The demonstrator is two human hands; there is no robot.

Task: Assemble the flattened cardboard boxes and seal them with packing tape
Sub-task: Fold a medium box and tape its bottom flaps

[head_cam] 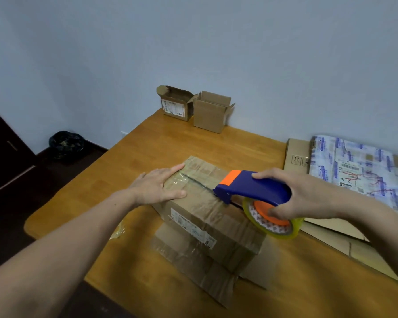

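A brown cardboard box (207, 216) stands in the middle of the wooden table (147, 143), its top flaps folded down along a dark centre seam. My left hand (157, 185) lies flat with straight fingers on the box's left end, over a strip of clear tape. My right hand (308, 193) grips the blue and orange tape dispenser (255, 188), whose front edge touches the seam near the middle of the box top. A roll of clear tape (274, 223) hangs under the dispenser. The box's lower flaps (193, 265) spread out on the table toward me.
Two small open boxes (194, 109) stand at the table's far edge by the wall. Flattened cardboard (296, 157) and a printed plastic mailer (359, 166) lie at the right. A black bin bag (66, 144) sits on the floor at the left, beside a dark door.
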